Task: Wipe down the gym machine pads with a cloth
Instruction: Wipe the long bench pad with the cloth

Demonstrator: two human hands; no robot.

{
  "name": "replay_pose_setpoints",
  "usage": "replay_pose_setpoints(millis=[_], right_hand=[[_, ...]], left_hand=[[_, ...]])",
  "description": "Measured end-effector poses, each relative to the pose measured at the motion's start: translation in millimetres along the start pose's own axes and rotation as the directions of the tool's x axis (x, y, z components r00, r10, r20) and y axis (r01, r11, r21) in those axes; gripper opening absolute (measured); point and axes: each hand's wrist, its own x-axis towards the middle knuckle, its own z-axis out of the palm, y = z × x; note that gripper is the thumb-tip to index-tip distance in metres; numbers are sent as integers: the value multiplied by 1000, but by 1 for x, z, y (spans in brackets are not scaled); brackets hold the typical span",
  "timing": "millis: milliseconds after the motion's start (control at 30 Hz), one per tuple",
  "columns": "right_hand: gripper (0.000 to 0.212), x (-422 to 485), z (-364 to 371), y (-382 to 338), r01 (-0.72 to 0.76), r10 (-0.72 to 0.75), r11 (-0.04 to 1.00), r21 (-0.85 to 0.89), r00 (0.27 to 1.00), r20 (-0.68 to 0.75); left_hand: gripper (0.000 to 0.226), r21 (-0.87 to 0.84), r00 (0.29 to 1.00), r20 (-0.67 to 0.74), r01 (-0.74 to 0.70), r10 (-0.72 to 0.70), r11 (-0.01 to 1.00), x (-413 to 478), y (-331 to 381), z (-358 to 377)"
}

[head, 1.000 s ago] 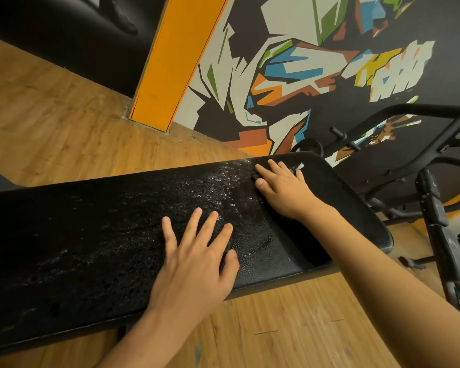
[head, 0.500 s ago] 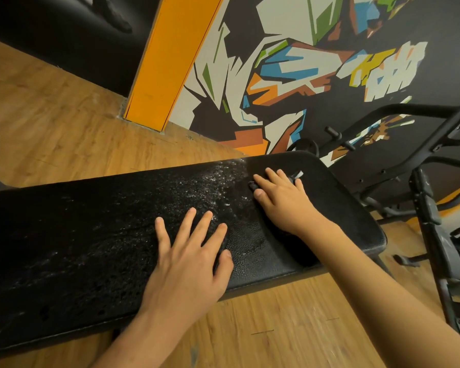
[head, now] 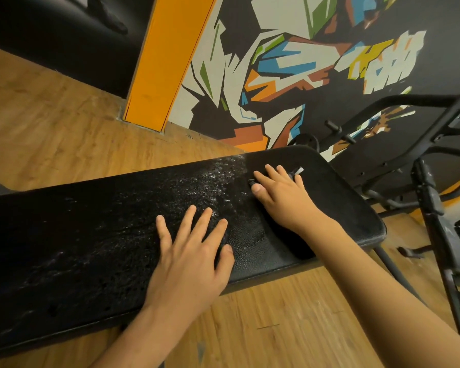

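- Pad (head: 91, 235): a long black cushion with a pebbled skin. It runs from the lower left to the middle right of the head view and stands over a wooden floor (head: 51, 134).
- Wet patch (head: 210, 181): glistening droplets cover the middle of the pad. The part to the right of it, from the far edge down toward the right hand, looks matte and dry.
- Left hand (head: 186, 261): laid palm down on the pad near its front edge. The fingers are straight and fanned wide, the fingertips are at the margin of the wet patch, and the hand holds nothing.
- Right hand (head: 282, 197): laid flat near the right end of the pad. The fingers are straight and close together, pressing down on the cloth rather than curling round it.
- Cloth (head: 251, 182): dark and almost wholly hidden beneath the right hand. A small dark fold shows beside the index finger and thumb.
- White tag (head: 299, 171): a small pale strip that shows just past the right fingertips. Its attachment to the cloth cannot be made out.
- Machine frame (head: 436, 208): black metal tubing to the right of the pad.
- Mural wall (head: 276, 62): a black wall with angular shapes in many colours, behind the pad.
- Orange column (head: 165, 62): stands to the left of the mural and meets the floor.
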Motion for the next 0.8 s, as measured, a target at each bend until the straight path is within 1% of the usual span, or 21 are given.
replay_pose_setpoints(millis=[67,133,233,367,633,733,800], right_hand=[[57,10,-3,-1,7,-7,1000,12,1000,19],[58,12,-2,-1,11,-11,1000,7,1000,1],[57,-7,0,-1,20,-20,1000,-7,999,-26],[56,-27,1,3,9,-9,1000,-15,1000,-8],[53,11,0,-4,-29,27,998,-49,999,-42],[55,-16,3,-3,-13,9,997,-81,999,-50],[63,-41,4,-3,-5,3,996,-90,1000,-19]], left_hand=[[66,4,1000,6,9,-9,1000,1,1,-1],[66,12,1000,6,8,-8,1000,1,1,-1],[66,4,1000,11,1,-1,1000,0,1,-1],[66,30,1000,3,11,-11,1000,-1,2,-1],[63,60,1000,4,31,-31,998,-1,1,-1],[63,59,999,12,36,-37,998,-1,1,-1],[64,59,999,15,32,-33,998,-1,2,-1]])
